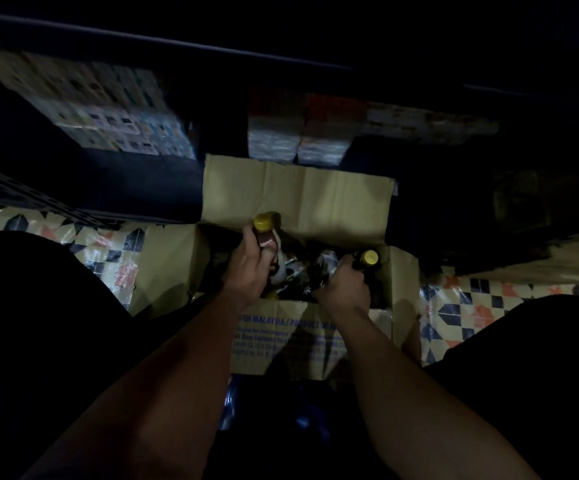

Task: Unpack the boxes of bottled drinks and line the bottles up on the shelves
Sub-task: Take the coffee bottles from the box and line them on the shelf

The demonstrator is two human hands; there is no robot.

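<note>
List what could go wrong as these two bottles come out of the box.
1. The left hand and right hand each grip a yellow-capped bottle, so neither is free to catch a slip.
2. Crumpled plastic wrap lies between the bottles and might snag.
3. Dim light hides the box interior.

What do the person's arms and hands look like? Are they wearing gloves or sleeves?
No gloves and no sleeves in view. Both forearms are bare up to the picture's edge. The left hand and right hand are bare too. The dim light hides small things like rings.
</note>
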